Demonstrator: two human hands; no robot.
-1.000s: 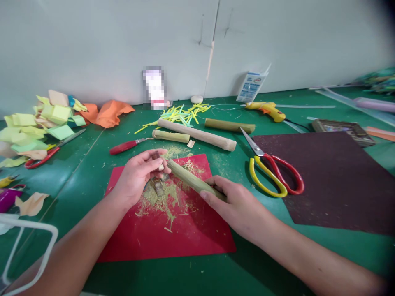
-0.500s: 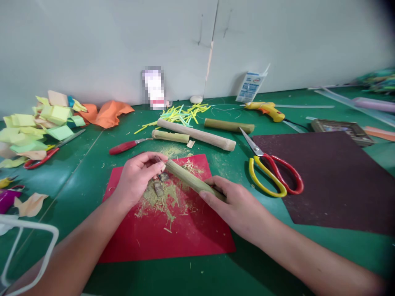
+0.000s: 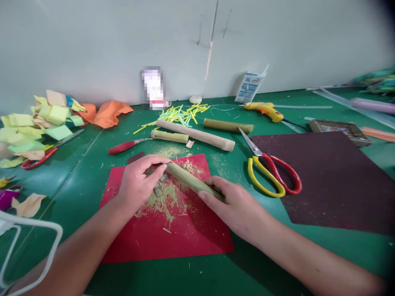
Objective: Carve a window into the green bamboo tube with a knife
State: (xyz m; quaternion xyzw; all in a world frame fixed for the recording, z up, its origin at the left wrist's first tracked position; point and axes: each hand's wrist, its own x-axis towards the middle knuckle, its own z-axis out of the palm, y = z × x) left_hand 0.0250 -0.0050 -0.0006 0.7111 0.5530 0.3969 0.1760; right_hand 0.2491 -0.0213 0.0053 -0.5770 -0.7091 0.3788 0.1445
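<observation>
My right hand (image 3: 234, 205) is closed around the near end of a green bamboo stick (image 3: 188, 179), which slants up and left over a red sheet (image 3: 173, 238). My left hand (image 3: 137, 185) is pinched at the stick's far tip, its fingers curled over a small dark brown piece (image 3: 135, 157) that pokes out behind the knuckles. Under the tip, a heap of greenish shavings (image 3: 163, 201) covers the red sheet. A small dark scrap lies among them, partly hidden by my fingers.
Red-and-yellow scissors (image 3: 271, 176) lie open beside a large dark brown sheet (image 3: 333, 181) at the right. Behind are a pale wooden rod (image 3: 194, 134), two green sticks (image 3: 228, 125), a red-handled knife (image 3: 123, 146) and a yellow glue gun (image 3: 265, 110). Coloured paper scraps (image 3: 33, 127) lie at the left.
My left hand has lowered and turned palm-down onto the stick's tip, so the dark piece now shows behind it. My right hand and the stick have hardly moved.
</observation>
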